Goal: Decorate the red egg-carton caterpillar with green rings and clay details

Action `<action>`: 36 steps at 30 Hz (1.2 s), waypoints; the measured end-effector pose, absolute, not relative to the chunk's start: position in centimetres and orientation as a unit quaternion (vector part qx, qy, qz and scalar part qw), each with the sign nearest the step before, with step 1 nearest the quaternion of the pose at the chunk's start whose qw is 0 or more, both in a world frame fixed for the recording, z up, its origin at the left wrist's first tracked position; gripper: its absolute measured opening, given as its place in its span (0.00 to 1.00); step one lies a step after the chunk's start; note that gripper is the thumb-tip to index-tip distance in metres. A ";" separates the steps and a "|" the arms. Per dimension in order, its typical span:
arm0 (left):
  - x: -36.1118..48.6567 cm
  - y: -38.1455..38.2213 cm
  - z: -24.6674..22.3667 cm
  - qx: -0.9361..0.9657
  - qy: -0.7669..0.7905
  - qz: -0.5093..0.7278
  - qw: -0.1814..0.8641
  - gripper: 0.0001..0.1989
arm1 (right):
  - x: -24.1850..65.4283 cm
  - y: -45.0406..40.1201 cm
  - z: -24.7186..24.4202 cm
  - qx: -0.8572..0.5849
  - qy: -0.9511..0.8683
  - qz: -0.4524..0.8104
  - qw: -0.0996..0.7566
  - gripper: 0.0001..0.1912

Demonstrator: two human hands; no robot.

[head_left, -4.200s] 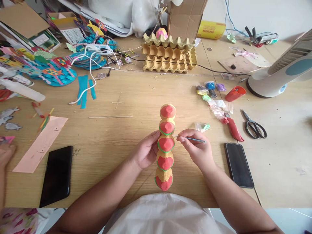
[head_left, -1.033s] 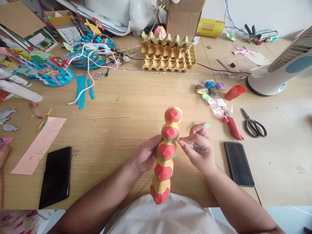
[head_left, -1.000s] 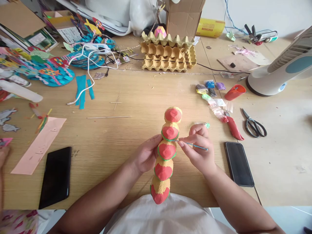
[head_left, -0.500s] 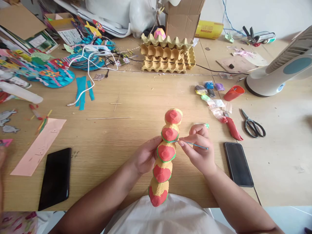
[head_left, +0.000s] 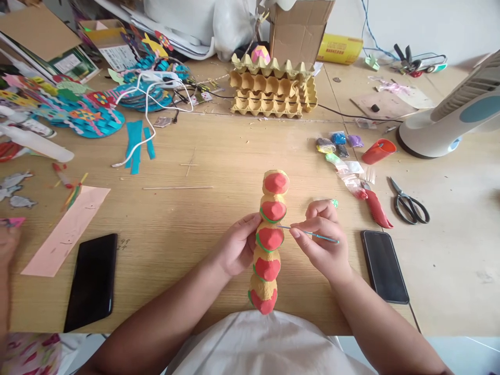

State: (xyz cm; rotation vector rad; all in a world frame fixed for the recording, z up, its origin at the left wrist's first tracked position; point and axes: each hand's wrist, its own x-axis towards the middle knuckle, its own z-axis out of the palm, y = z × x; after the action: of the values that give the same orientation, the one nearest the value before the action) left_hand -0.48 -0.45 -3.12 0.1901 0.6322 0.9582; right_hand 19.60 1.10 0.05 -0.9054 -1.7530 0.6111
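My left hand (head_left: 242, 245) grips an egg-carton strip (head_left: 269, 281) by its left edge, near the middle. The yellowish strip stands lengthwise in front of me, with red patches on its several bumps and thin green edging under most of them. Between thumb and index finger, my right hand (head_left: 322, 234) pinches a thin blue stick tool (head_left: 326, 238). Its pale tip points left, at the strip between the second and third bumps from the top; whether it touches, I cannot tell. A small green piece (head_left: 335, 203) shows behind my curled right fingers.
Uncut egg cartons (head_left: 269, 107) lie at the back. On the right are small clay packets (head_left: 339, 138), a red cup (head_left: 378, 151), scissors (head_left: 408, 203), a red-handled cutter (head_left: 378, 208) and a phone (head_left: 385, 265). Another phone (head_left: 91, 281) and another person's hand (head_left: 10, 242) are left.
The strip's lower end has swung right and up, so the strip now stands more upright. The tool's tip has come slightly away from the green edging. The whole view has shifted a little.
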 end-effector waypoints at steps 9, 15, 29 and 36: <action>0.0 -0.6 -2.7 0.152 0.360 0.513 0.764 0.13 | 19.3 1.2 -0.3 -0.399 -0.737 0.228 0.496 0.08; 0.1 -0.7 -2.7 0.173 0.363 0.511 0.760 0.16 | 19.3 1.2 -0.3 -0.401 -0.737 0.228 0.493 0.08; 0.3 -0.6 -2.7 0.170 0.393 0.522 0.737 0.19 | 19.7 1.1 -0.2 -0.372 -0.763 0.204 0.488 0.08; 0.3 -0.7 -2.7 0.177 0.392 0.520 0.738 0.17 | 19.5 1.1 -0.5 -0.387 -0.771 0.158 0.481 0.08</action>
State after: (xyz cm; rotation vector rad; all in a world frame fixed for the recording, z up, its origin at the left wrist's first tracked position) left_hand 0.34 -0.72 -2.71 0.3876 0.8601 1.1415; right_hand 19.48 1.06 -0.53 -0.9446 -1.8792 0.3855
